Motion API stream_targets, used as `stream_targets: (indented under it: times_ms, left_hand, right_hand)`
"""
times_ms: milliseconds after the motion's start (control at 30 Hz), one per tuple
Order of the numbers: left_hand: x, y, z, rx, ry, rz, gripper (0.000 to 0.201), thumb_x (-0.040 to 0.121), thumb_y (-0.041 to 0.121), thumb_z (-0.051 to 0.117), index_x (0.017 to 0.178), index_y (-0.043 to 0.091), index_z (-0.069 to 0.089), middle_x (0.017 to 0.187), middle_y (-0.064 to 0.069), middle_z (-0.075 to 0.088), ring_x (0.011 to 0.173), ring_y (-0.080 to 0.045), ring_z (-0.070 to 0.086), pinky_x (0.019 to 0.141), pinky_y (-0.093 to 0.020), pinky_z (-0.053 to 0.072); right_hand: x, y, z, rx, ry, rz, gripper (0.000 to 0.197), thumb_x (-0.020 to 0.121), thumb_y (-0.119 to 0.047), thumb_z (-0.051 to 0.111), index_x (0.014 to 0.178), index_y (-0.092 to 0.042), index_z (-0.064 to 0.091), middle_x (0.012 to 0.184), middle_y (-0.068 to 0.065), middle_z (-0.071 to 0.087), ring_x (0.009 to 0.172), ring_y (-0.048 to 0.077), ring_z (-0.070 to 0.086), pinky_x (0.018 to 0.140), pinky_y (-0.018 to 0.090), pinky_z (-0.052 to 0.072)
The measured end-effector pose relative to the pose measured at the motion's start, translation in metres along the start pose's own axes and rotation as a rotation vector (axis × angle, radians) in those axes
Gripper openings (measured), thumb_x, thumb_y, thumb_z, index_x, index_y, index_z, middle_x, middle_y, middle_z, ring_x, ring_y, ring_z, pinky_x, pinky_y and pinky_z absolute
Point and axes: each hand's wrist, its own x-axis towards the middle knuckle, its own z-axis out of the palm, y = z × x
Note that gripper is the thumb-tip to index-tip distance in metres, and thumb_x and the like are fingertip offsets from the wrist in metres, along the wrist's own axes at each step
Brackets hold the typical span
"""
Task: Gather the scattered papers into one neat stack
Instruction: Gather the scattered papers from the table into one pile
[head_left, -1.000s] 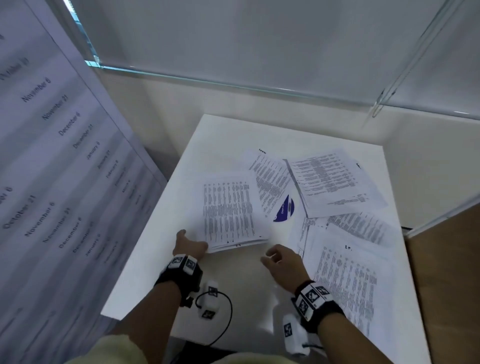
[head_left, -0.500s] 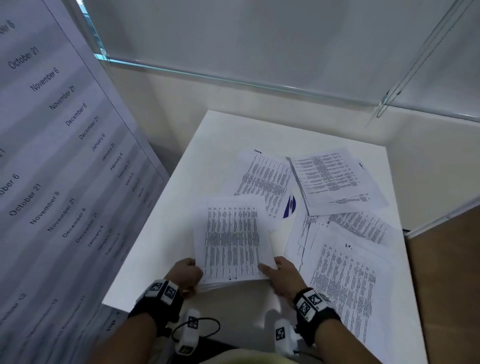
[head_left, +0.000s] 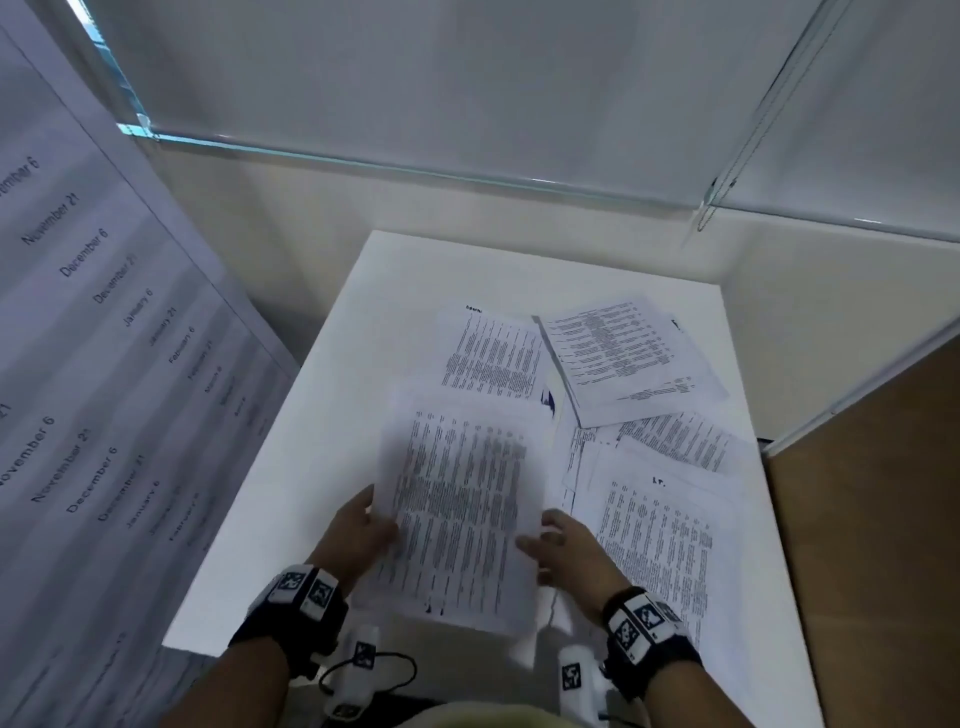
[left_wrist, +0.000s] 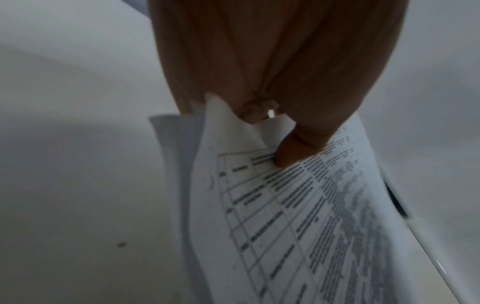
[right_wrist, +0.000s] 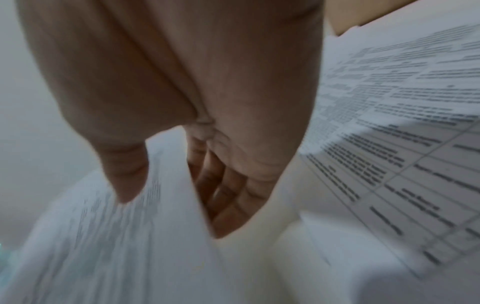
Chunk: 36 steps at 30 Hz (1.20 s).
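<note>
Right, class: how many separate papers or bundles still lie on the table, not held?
4 that I can separate: far centre sheet, far right bundle, middle right sheet, near right sheet. More may hide underneath.

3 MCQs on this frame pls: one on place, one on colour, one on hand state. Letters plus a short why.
1. Where does the sheaf of papers held by both hands sit?
A. Above the near part of the white table
B. On the floor
C. Against the far wall

2. What colour is the mark peeking out between the loose sheets?
A. Red
B. Dark blue
C. Green

3. What is the left hand doing?
A. Lying flat on the table
B. Hanging idle off the table
C. Pinching the sheaf's edge

Answers:
1 A: in the head view the sheaf is between the two hands, over the table's near half.
2 B: a dark blue shape shows beside the far printed sheet.
3 C: the left wrist view shows the thumb on top of the sheaf, fingers beneath; the right hand takes the opposite edge.
</note>
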Motion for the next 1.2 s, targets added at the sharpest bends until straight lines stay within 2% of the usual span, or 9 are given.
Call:
stream_targets:
  times_ms: [133,267,367,467,533,600,833,1067,1200]
  left_hand:
    - [0.002,0.014,0.036,0.048,-0.315,-0.018,0.041,0.079,0.016,0.062,0.119,0.026,0.063,0.113,-0.012,0.075,0.105,-0.032,0.072,0.088,-0.054,0.058]
    - [0.015,0.022,0.082,0.254,-0.462,-0.117,0.035,0.087,0.005,0.057,0.122,0.012,0.055,0.107,-0.023,0.068,0.084,-0.028,0.065,0.074,-0.041,0.057]
    - [0.026,0.024,0.103,0.37,-0.436,-0.116,0.026,0.091,0.011,0.058,0.116,0.016,0.057,0.096,-0.013,0.067,0.073,-0.02,0.061,0.064,-0.029,0.051]
    - [0.029,0.024,0.121,0.436,-0.413,-0.116,0.024,0.087,0.019,0.06,0.11,0.022,0.06,0.093,-0.007,0.067,0.071,-0.019,0.062,0.067,-0.029,0.053]
    - [0.027,0.023,0.132,0.483,-0.422,-0.126,0.036,0.082,0.028,0.06,0.118,0.023,0.06,0.104,-0.007,0.069,0.081,-0.022,0.067,0.074,-0.03,0.056]
    - [0.025,0.02,0.142,0.518,-0.44,-0.122,0.058,0.071,0.038,0.058,0.128,0.024,0.057,0.115,-0.007,0.069,0.098,-0.027,0.07,0.085,-0.035,0.058]
    - [0.017,0.016,0.161,0.69,-0.372,-0.031,0.065,0.088,0.037,0.06,0.148,0.024,0.037,0.136,-0.012,0.06,0.123,-0.028,0.058,0.101,-0.03,0.045]
    - [0.023,0.001,0.1,0.833,-0.218,-0.155,0.062,0.082,0.048,0.066,0.129,0.012,0.046,0.114,-0.01,0.06,0.094,-0.026,0.062,0.078,-0.032,0.055]
    - [0.024,0.001,0.068,1.066,-0.212,-0.151,0.059,0.082,0.057,0.059,0.12,0.012,0.055,0.121,-0.011,0.062,0.107,-0.028,0.062,0.085,-0.031,0.051]
  right_hand:
    - [-0.011,0.0,-0.036,0.054,0.24,-0.089,0.016,0.095,-0.018,0.065,0.11,-0.021,0.065,0.109,0.006,0.074,0.1,0.021,0.068,0.089,0.037,0.052]
    - [-0.022,0.025,-0.1,-0.048,0.514,0.002,0.045,0.092,-0.022,0.064,0.135,-0.016,0.054,0.141,0.005,0.057,0.125,0.025,0.056,0.107,0.045,0.045]
    - [-0.037,0.045,-0.139,-0.18,0.629,0.141,0.035,0.076,-0.032,0.065,0.094,-0.005,0.051,0.099,0.017,0.06,0.092,0.026,0.057,0.09,0.037,0.046]
    - [-0.048,0.061,-0.161,-0.467,0.723,0.371,0.042,0.082,-0.042,0.068,0.089,-0.001,0.06,0.087,0.014,0.064,0.083,0.028,0.064,0.072,0.032,0.05]
    - [-0.049,0.069,-0.166,-0.622,0.701,0.441,0.061,0.077,-0.061,0.064,0.088,-0.002,0.067,0.086,0.012,0.067,0.079,0.027,0.067,0.06,0.027,0.047]
    - [-0.045,0.075,-0.164,-0.641,0.704,0.473,0.087,0.071,-0.072,0.064,0.121,-0.001,0.058,0.12,0.019,0.061,0.103,0.034,0.063,0.067,0.029,0.045]
    - [-0.032,0.058,-0.111,-0.494,0.619,0.317,0.095,0.072,-0.05,0.08,0.146,-0.008,0.039,0.142,0.018,0.044,0.128,0.036,0.05,0.103,0.04,0.047]
    - [-0.017,0.052,-0.055,-0.521,0.389,0.08,0.059,0.073,-0.055,0.079,0.107,-0.016,0.051,0.082,-0.002,0.059,0.071,0.013,0.054,0.061,0.024,0.041]
    - [-0.006,0.042,-0.053,-0.467,0.41,0.073,0.041,0.079,-0.053,0.074,0.084,-0.017,0.055,0.069,-0.002,0.059,0.06,0.012,0.053,0.062,0.027,0.049]
